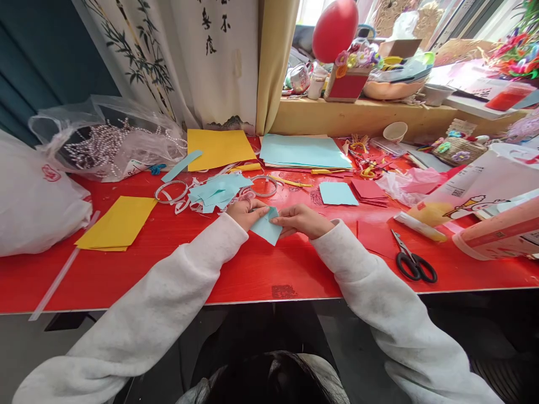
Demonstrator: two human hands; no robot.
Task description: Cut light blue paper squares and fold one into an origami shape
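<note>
Between my two hands is a small light-blue piece of paper (266, 229), tilted with one corner pointing down toward me. My left hand (246, 213) pinches its upper left side. The fingers of my right hand (301, 220) are closed on its right edge. Just beyond my left hand lies a heap of light-blue paper scraps (219, 191). A light-blue paper square (338, 193) rests on the table past my right hand, beside a stack of red paper squares (369, 192).
Black-handled scissors (415, 264) lie at the right on the red table (261, 280). Yellow paper (118, 224) is at the left, with more yellow sheets (221, 148) and blue sheets (301, 151) at the back. Plastic bags (37, 202) stand left; cups (501, 230) lean right.
</note>
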